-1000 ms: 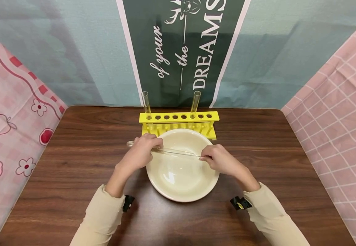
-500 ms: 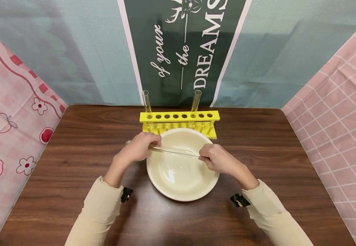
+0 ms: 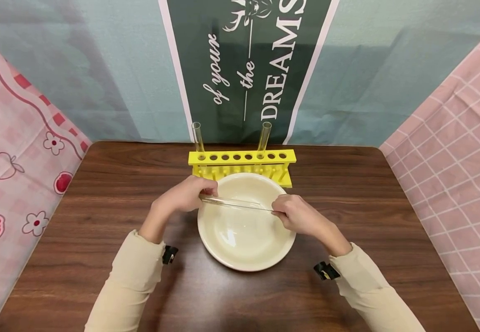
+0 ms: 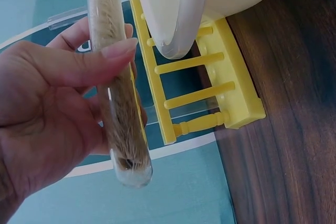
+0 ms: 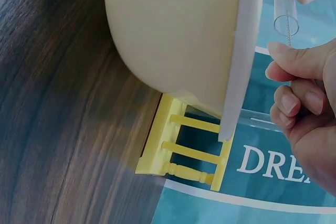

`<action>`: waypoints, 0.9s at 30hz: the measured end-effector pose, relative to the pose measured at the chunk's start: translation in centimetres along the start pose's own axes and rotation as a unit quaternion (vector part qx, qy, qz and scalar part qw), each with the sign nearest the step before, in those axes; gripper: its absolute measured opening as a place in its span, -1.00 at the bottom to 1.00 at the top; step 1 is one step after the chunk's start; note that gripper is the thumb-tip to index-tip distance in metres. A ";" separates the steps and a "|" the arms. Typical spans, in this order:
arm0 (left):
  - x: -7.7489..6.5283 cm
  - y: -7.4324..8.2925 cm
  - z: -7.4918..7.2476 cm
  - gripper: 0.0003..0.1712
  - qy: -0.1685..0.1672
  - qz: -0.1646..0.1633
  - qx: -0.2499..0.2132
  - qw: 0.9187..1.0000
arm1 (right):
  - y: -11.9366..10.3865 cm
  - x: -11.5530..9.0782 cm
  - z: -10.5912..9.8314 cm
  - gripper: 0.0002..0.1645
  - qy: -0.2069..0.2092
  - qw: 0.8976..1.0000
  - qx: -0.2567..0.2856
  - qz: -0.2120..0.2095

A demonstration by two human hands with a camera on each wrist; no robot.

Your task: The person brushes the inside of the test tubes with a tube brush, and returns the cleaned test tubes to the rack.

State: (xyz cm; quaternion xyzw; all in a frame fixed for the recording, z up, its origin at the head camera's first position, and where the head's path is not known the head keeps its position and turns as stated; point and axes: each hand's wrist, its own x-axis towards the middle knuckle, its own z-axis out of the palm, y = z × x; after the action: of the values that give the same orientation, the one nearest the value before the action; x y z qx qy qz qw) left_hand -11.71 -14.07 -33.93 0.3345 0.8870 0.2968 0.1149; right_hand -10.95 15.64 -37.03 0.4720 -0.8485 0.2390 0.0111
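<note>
My left hand (image 3: 186,191) grips a clear glass test tube (image 3: 233,202) over the left part of a cream bowl (image 3: 246,258). In the left wrist view, thumb and fingers wrap the tube, and the tan bristles of a test tube brush (image 4: 123,124) fill its inside down close to the rounded end. My right hand (image 3: 297,214), above the bowl's right side, pinches the brush's thin twisted wire handle. That wire (image 5: 289,39) runs out of the tube's open mouth in the right wrist view. The tube lies nearly level, its mouth pointing right.
Behind the bowl stands a yellow test tube rack (image 3: 237,157), partly hidden by the bowl's rim. Two test tubes stand in it, one at the left end (image 3: 197,138) and one toward the right (image 3: 264,138). Dark wooden table (image 3: 120,184) surrounds them, with cloth backdrops behind and at both sides.
My left hand has shifted slightly left and away from me, turning so the tube's rounded end is hidden in the head view. My right hand moved slightly left, then back right, still pinching the wire.
</note>
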 end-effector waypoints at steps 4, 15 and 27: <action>0.1 0.0 -0.2 -0.61 -0.017 -0.008 -0.006 1.000 | 0.1 -0.2 -0.1 -0.56 0.001 1.000 -0.005 0.006; -0.1 -0.6 -0.5 -0.62 -0.025 -0.014 -0.015 0.999 | 0.4 -0.9 -0.6 -0.66 -0.005 0.999 -0.033 0.033; -1.6 -1.7 -0.8 -0.55 -0.015 -0.043 -0.028 0.999 | 1.8 -2.6 -1.1 -0.60 0.009 0.995 -0.074 0.060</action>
State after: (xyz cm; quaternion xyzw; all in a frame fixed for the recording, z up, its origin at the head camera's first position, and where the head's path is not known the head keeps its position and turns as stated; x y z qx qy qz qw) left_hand -11.71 -16.50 -34.35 0.2972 0.8900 0.3113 0.1506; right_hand -11.21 18.99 -37.44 0.4161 -0.8905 0.1802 0.0392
